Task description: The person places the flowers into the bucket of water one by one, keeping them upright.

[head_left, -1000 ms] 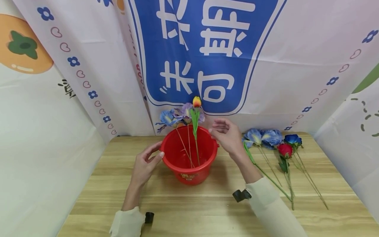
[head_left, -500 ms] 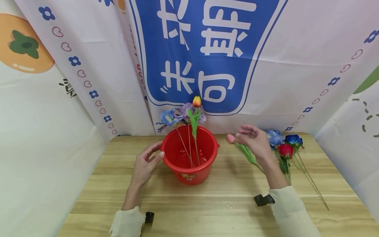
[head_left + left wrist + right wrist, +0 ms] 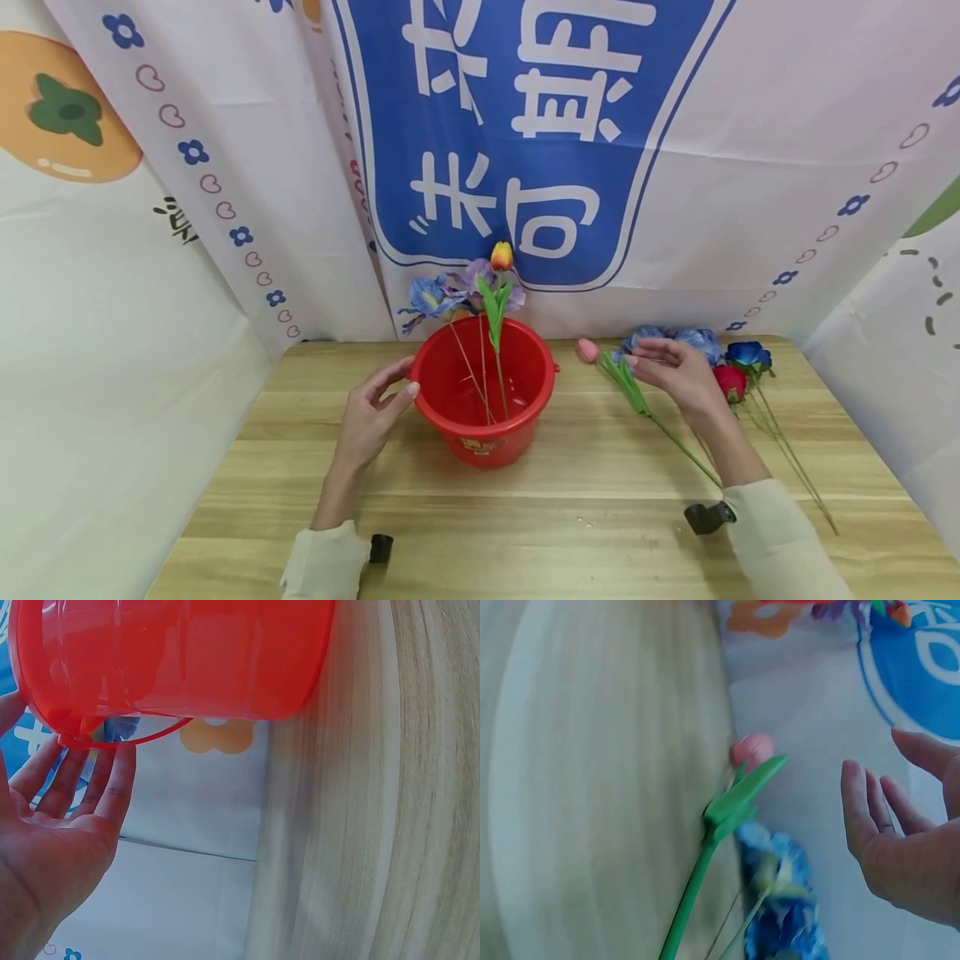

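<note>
My left hand (image 3: 372,414) touches the side of a red bucket (image 3: 483,442), its fairly straight fingertips at the bucket's handle and its thumb by the rim. In the left wrist view, the thin red handle (image 3: 161,733) passes at the fingertips. Standing in the bucket are a red-and-yellow tulip (image 3: 502,257), a blue iris (image 3: 429,296) and a purple iris (image 3: 476,279). My right hand (image 3: 686,379), loosely bent and holding nothing, hovers over the flowers at the right. Nearest to it lies a pink tulip (image 3: 588,350) with green leaves (image 3: 742,791); blue irises (image 3: 780,900) lie behind.
Right of my hand lie a red rose (image 3: 730,382) and a dark blue rose (image 3: 748,354), their stems pointing toward the front. The wooden table (image 3: 480,533) ends at a printed white cloth (image 3: 705,225) at the back.
My right hand has moved right, away from the bucket and over the loose flowers. The pink tulip's head now shows farther left than at first. The left hand stays at the bucket.
</note>
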A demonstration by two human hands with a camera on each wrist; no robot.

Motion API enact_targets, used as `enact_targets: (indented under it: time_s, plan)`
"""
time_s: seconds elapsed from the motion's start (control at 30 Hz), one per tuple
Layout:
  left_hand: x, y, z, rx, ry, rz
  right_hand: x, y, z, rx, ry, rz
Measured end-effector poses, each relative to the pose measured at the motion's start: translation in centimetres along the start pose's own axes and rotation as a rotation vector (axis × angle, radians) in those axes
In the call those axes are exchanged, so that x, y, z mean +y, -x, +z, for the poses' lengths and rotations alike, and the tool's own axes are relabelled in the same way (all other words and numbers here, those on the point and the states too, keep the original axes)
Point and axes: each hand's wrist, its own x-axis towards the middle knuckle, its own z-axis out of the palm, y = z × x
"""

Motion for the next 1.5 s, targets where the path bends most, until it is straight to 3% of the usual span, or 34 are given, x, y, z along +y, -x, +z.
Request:
enact_targets:
  time_s: [0.13,0.43,0.87,1.23,1.5]
  plan:
    - [0.0,-0.1,0.0,-0.002,-0.004,0.002,1.1,-0.2,-1.0,-0.014,0.047,0.024]
    - [0.0,0.0,-0.1,-0.001,0.002,0.002,3.4,-0.7,-2.1,-0.082,0.318,0.057]
    - [0.0,0.0,-0.1,-0.003,0.010,0.000,5.1,-1.2,-1.5,-0.068,0.475,0.047]
    - [0.0,0.1,0.0,-0.010,0.002,0.001,5.8,-1.1,-1.3,-0.049,0.527,0.005]
    - [0.0,0.1,-0.1,-0.004,0.005,0.002,4.5,-0.1,-1.0,-0.030,0.490,-0.042]
